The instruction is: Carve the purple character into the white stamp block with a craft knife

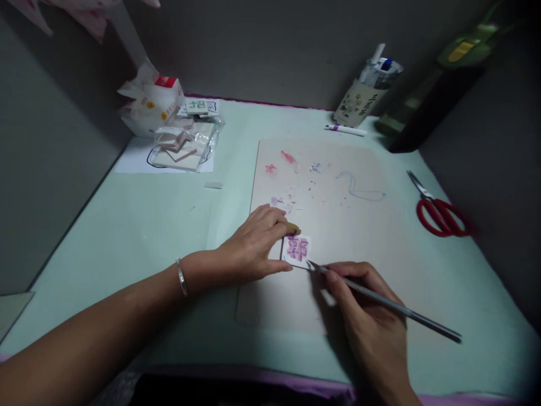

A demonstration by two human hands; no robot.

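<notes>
A small white square block (305,248) with a purple character on its face lies on a pale board (287,304). My left hand (257,242) steadies it, the thumb along the near edge and the fingers at the far left. Something tan (292,228) shows at a left fingertip; whether it is a finger cover, I cannot tell. My right hand (367,304) grips a slim metal craft knife (393,304) like a pen. Its pointed blade is at the block's near right corner; contact is unclear. Purple crumbs (287,201) lie beyond my left hand.
Red-handled scissors (439,217) lie at the right. A pen cup (359,101) stands at the back, with a white marker (346,131) before it. A dark bottle-like object (439,107) rises beside them. Bagged blocks (181,149) and a tissue pack (154,104) sit back left.
</notes>
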